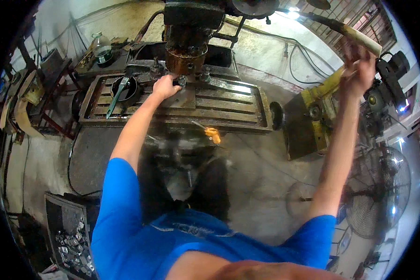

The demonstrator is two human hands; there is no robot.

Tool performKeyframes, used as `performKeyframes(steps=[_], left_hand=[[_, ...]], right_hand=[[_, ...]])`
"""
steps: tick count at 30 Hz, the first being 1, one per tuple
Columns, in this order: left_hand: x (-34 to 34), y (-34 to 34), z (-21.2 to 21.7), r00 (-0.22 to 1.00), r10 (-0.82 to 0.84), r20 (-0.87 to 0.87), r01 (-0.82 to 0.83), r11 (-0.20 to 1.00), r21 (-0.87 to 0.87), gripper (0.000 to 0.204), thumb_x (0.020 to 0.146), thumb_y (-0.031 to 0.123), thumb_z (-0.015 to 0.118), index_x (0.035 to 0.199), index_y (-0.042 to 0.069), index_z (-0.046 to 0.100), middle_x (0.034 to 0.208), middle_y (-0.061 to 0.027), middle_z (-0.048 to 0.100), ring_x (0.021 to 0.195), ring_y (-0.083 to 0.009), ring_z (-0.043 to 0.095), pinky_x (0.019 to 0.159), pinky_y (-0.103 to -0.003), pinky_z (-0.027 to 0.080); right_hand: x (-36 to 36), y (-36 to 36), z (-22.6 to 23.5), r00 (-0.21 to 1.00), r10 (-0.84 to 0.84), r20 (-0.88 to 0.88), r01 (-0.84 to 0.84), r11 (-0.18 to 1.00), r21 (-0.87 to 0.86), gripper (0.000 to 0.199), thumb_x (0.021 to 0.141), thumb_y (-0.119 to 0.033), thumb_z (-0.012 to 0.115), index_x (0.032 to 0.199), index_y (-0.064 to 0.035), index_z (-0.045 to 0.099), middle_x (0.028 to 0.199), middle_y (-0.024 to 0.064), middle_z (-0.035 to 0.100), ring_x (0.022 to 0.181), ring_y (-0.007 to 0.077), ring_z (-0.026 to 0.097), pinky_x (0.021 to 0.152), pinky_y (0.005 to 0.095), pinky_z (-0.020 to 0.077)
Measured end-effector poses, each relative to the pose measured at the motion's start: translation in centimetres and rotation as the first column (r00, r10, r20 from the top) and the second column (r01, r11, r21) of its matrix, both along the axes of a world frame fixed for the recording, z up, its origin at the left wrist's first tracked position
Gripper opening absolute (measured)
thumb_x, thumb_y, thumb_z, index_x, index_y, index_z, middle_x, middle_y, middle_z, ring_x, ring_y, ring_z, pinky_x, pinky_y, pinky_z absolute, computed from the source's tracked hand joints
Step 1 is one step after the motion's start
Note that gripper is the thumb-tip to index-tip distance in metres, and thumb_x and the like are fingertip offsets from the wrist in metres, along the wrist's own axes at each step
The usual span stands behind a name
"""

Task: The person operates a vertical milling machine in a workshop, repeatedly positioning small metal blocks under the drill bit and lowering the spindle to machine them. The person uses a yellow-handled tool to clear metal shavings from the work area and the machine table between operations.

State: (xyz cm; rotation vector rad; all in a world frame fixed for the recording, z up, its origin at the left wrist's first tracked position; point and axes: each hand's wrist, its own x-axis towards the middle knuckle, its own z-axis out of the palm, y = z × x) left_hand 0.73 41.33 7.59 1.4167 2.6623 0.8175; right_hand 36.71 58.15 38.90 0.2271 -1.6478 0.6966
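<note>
My left hand (pixel 165 87) is closed at a small dark metal part (pixel 182 81) on the slotted machine table (pixel 233 108), just below the machine's spindle head (pixel 186 57). The fingers' far side is hidden. Up at the right, my right hand (pixel 359 72) is raised beside a lever with a pale handle (pixel 364 42). Its fingers are smeared by motion, so their grip on the handle cannot be made out. Left of my left hand, a brush with a green handle (pixel 114 103) rests across a dark round pan (pixel 129 92) on the table.
A yellow-handled tool (pixel 213 135) sits at the table's front edge. A bin of small metal parts (pixel 74 247) stands at lower left. To the right are a yellow machine (pixel 308 121) and a caged fan (pixel 378 196). A clear jug (pixel 102 49) stands behind at left.
</note>
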Motion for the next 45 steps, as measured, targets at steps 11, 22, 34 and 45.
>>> performKeyframes(steps=[11, 22, 34, 45], left_hand=[[0.1, 0.6, 0.4, 0.992, 0.034, 0.123, -0.029, 0.999, -0.039, 0.048, 0.067, 0.035, 0.068, 0.11, 0.019, 0.059, 0.102, -0.0124, 0.061, 0.095, -0.0276, 0.058, 0.08, -0.038, 0.046], [0.2, 0.8, 0.6, 0.987, 0.041, 0.157, -0.037, 0.999, -0.026, 0.049, 0.066, 0.036, 0.069, 0.11, 0.018, 0.059, 0.099, -0.0119, 0.062, 0.093, -0.0275, 0.058, 0.079, -0.037, 0.046], [0.4, 1.0, 0.2, 0.99, 0.057, 0.129, -0.061, 0.998, 0.028, 0.046, 0.067, 0.036, 0.07, 0.102, 0.007, 0.06, 0.096, -0.0149, 0.062, 0.091, -0.0303, 0.058, 0.078, -0.039, 0.045], [0.0, 1.5, -0.4, 0.99, 0.023, 0.139, -0.025, 1.0, 0.011, 0.047, 0.068, 0.035, 0.069, 0.109, 0.015, 0.059, 0.099, -0.0121, 0.062, 0.093, -0.0282, 0.058, 0.078, -0.038, 0.046]], right_hand=[[2.2, -2.7, -3.0, 0.998, -0.057, 0.027, 0.053, 0.991, 0.123, 0.044, 0.07, -0.031, 0.05, 0.083, 0.0101, 0.057, 0.083, 0.0222, 0.06, 0.089, 0.0372, 0.058, 0.091, 0.0515, 0.0381], [1.4, -4.7, -7.1, 0.992, -0.113, -0.062, 0.118, 0.989, 0.09, 0.038, 0.068, -0.028, 0.049, 0.076, 0.0091, 0.055, 0.076, 0.021, 0.058, 0.087, 0.0349, 0.058, 0.094, 0.0591, 0.0314], [1.3, -4.6, -6.8, 0.983, -0.172, -0.06, 0.179, 0.973, 0.145, 0.034, 0.072, -0.025, 0.048, 0.074, 0.0089, 0.055, 0.07, 0.0177, 0.056, 0.081, 0.0322, 0.059, 0.091, 0.0575, 0.0358], [2.0, -4.1, -5.3, 0.99, -0.141, 0.0, 0.14, 0.98, 0.141, 0.03, 0.064, -0.014, 0.041, 0.076, 0.0095, 0.053, 0.075, 0.0205, 0.056, 0.083, 0.0323, 0.057, 0.093, 0.0581, 0.0342]])
